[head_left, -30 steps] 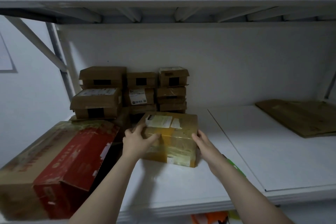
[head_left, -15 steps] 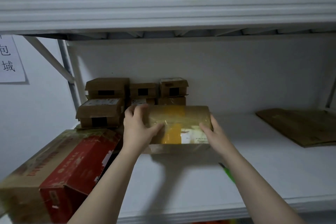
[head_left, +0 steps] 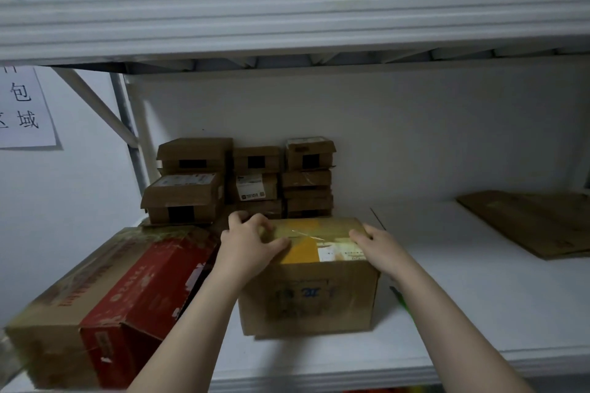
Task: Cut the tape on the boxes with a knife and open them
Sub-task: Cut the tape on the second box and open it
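Dim, soft focus; shelf recess shadowed; wide-angle bending at edges.

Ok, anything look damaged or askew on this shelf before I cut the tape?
Yes: the red box, left of the taped box, lies skewed to the shelf edge, and its near end looks crumpled, with a flap gaping. Nothing else stands out.
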